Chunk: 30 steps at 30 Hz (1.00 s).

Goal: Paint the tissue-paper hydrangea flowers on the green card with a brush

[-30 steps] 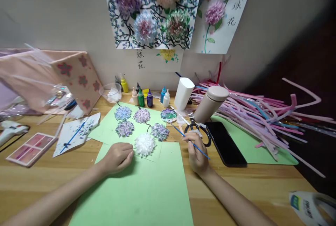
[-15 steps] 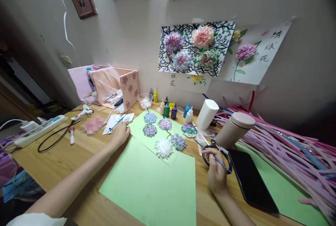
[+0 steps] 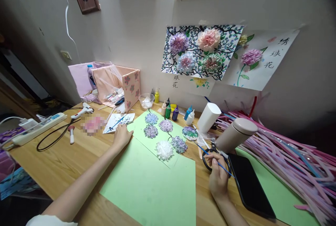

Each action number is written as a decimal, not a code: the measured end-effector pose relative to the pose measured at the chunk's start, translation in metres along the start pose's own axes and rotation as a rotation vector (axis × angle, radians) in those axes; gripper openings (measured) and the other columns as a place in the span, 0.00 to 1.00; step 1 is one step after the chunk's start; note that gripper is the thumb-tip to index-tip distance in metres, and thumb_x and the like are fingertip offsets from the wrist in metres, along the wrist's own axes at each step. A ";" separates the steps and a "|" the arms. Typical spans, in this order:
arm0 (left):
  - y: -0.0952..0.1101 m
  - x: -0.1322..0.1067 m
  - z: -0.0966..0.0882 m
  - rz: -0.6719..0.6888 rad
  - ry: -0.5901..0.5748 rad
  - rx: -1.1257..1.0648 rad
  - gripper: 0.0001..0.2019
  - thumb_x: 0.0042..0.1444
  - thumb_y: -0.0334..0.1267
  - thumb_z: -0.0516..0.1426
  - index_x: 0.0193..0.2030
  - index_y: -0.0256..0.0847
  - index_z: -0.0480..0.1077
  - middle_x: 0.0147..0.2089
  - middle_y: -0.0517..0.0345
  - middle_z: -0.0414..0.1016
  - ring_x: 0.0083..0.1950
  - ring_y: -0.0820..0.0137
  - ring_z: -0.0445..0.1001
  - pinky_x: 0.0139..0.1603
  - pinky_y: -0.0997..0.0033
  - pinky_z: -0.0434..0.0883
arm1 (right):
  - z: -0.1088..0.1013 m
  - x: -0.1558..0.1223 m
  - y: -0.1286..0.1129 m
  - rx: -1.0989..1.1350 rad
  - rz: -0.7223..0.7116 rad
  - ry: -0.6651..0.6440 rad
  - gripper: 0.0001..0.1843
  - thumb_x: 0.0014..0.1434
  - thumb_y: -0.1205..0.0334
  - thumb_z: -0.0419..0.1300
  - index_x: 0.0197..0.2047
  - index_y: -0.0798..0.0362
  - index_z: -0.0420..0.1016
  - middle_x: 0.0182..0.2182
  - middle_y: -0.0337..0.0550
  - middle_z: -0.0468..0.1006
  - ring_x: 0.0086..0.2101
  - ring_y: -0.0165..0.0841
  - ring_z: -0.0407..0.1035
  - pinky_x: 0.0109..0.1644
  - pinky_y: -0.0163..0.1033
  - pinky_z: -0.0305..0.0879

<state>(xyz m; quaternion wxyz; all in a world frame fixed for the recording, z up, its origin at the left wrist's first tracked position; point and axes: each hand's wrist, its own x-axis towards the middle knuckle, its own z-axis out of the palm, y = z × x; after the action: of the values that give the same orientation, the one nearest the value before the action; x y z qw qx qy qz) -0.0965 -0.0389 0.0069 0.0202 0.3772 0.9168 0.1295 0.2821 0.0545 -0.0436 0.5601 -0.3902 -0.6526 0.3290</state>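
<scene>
My right hand is closed around a thin blue paintbrush, its tip pointing towards a small paint palette with purple, blue and green smears. Beneath that hand lie black-handled scissors. My left hand rests on the table with its fingers apart, by the edge of a paint-marked white tissue; a second blue brush lies on it. Between the hands, a green sheet bears a white fluffy flower and several tinted ones, such as a purple flower.
Paint bottles and a clear cup stand behind the flowers. At the right are a white cylinder, a beige tumbler, a black phone and pink pipe cleaners. A glue gun and power strip lie left.
The view has shifted slightly. My left hand still rests by the tissue, and my right hand still holds the paintbrush near the palette, a little lower in view.
</scene>
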 end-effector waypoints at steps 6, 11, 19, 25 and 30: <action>-0.004 0.011 0.000 0.021 -0.028 -0.145 0.19 0.50 0.42 0.59 0.46 0.31 0.69 0.49 0.38 0.71 0.55 0.51 0.68 0.51 0.61 0.65 | -0.001 -0.001 0.000 0.009 0.010 0.047 0.13 0.62 0.55 0.49 0.34 0.52 0.69 0.31 0.44 0.71 0.32 0.37 0.66 0.34 0.42 0.61; -0.007 0.014 -0.008 0.049 -0.096 -0.326 0.08 0.48 0.41 0.59 0.34 0.40 0.68 0.36 0.51 0.77 0.45 0.55 0.74 0.41 0.65 0.67 | -0.003 -0.002 0.000 -0.011 -0.015 0.130 0.13 0.61 0.54 0.49 0.31 0.52 0.69 0.30 0.44 0.71 0.31 0.38 0.67 0.33 0.43 0.62; -0.017 -0.008 -0.025 0.058 -0.370 -0.730 0.14 0.54 0.47 0.53 0.40 0.38 0.64 0.25 0.53 0.79 0.30 0.61 0.80 0.23 0.73 0.67 | -0.005 -0.005 0.006 -0.196 -0.145 0.223 0.13 0.61 0.57 0.48 0.30 0.53 0.68 0.29 0.44 0.71 0.31 0.38 0.66 0.34 0.44 0.62; -0.032 -0.035 -0.037 0.082 -0.577 -0.981 0.22 0.45 0.53 0.62 0.40 0.37 0.68 0.25 0.51 0.79 0.30 0.58 0.80 0.21 0.73 0.69 | -0.001 -0.003 -0.001 -0.425 -0.218 0.287 0.11 0.60 0.61 0.47 0.30 0.52 0.68 0.29 0.44 0.71 0.31 0.38 0.66 0.34 0.44 0.63; -0.053 -0.039 -0.044 0.022 -0.602 -1.123 0.24 0.40 0.54 0.64 0.38 0.37 0.70 0.28 0.49 0.80 0.31 0.57 0.80 0.22 0.72 0.71 | 0.000 0.000 -0.008 -0.543 -0.184 0.362 0.10 0.60 0.62 0.47 0.31 0.52 0.66 0.28 0.44 0.70 0.31 0.37 0.66 0.36 0.43 0.63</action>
<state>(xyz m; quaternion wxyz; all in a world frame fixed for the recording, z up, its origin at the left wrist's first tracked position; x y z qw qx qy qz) -0.1111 -0.1116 0.0338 0.4701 0.3384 0.6595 0.4791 0.2812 0.0509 -0.0370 0.5699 -0.5168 -0.6387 0.0163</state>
